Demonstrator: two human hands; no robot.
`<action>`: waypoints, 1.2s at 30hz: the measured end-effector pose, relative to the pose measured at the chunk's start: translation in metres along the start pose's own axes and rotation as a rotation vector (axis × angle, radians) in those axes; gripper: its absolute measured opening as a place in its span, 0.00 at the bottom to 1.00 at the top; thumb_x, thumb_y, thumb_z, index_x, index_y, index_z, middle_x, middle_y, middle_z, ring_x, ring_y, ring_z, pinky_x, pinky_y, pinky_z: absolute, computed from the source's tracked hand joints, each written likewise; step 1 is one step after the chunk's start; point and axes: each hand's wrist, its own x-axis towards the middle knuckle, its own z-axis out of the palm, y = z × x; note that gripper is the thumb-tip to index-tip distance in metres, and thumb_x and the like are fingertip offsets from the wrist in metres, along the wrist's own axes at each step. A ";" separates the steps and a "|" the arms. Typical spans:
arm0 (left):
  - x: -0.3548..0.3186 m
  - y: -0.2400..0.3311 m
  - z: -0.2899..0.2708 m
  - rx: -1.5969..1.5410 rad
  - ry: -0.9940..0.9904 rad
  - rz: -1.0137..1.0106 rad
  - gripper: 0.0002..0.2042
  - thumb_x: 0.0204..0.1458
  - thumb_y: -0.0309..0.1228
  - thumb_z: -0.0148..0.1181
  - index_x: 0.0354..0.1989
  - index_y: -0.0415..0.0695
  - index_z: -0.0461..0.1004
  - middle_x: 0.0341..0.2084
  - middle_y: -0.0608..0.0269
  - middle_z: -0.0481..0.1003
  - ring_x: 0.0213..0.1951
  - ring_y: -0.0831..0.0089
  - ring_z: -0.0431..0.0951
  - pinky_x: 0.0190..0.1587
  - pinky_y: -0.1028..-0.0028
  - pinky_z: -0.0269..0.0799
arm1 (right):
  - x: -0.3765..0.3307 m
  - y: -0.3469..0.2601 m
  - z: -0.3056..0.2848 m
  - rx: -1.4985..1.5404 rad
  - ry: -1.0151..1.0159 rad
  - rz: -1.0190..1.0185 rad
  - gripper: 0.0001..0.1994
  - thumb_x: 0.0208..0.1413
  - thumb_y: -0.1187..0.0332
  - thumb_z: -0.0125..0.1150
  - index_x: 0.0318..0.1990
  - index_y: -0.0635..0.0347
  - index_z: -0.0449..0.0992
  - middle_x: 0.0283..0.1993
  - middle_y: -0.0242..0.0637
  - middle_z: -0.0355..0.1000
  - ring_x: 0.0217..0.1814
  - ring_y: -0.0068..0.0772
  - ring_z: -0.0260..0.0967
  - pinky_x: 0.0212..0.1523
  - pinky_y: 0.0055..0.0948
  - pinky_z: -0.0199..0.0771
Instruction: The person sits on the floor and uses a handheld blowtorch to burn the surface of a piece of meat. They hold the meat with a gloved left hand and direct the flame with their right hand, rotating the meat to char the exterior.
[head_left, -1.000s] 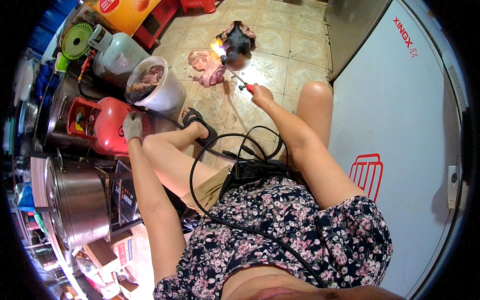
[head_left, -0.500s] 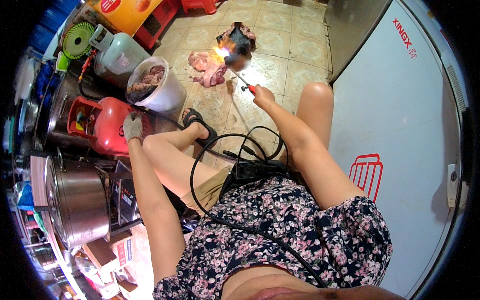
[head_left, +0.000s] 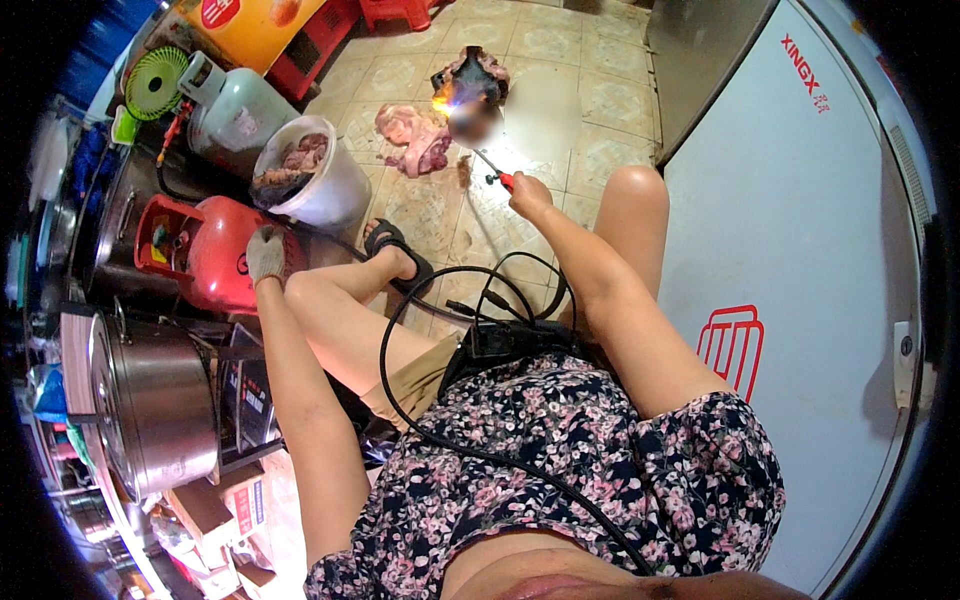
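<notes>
My right hand is closed round the red handle of a gas torch, its thin metal rod pointing away over the floor. A flame glows at its far end, next to a blackened piece of meat; a blur covers the torch's head. Left of the flame lies a pale pink, raw-looking piece of meat on the tiles. My left hand, in a whitish work glove, appears curled beside my left knee, in front of a red gas cylinder. Nothing shows in its fingers.
A white bucket of meat stands left, beside a grey gas cylinder and a green fan. A lidded steel pot is near left. A white cabinet walls the right. Black cables loop over my lap.
The torch and my right hand have shifted very slightly, and the flame looks smaller against the blackened meat. My left hand has stayed in place.
</notes>
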 end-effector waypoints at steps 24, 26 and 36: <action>-0.008 0.006 0.000 0.074 0.068 0.008 0.16 0.47 0.38 0.52 0.39 0.41 0.76 0.38 0.44 0.75 0.44 0.50 0.74 0.47 0.62 0.68 | 0.003 0.002 0.001 -0.054 -0.029 0.025 0.11 0.49 0.71 0.51 0.41 0.63 0.70 0.39 0.51 0.73 0.43 0.51 0.71 0.42 0.46 0.70; -0.011 0.012 -0.001 0.062 0.067 -0.021 0.16 0.47 0.38 0.53 0.39 0.41 0.76 0.38 0.44 0.75 0.44 0.50 0.74 0.47 0.62 0.68 | 0.003 0.003 0.000 -0.051 -0.025 0.032 0.11 0.49 0.71 0.51 0.41 0.63 0.70 0.38 0.51 0.73 0.43 0.51 0.71 0.42 0.46 0.70; -0.012 0.019 -0.009 0.052 -0.011 -0.028 0.18 0.47 0.36 0.55 0.44 0.40 0.75 0.42 0.47 0.75 0.46 0.55 0.75 0.49 0.66 0.67 | 0.007 0.007 0.004 -0.043 -0.032 0.033 0.12 0.49 0.72 0.50 0.42 0.62 0.69 0.40 0.51 0.73 0.44 0.51 0.71 0.42 0.45 0.70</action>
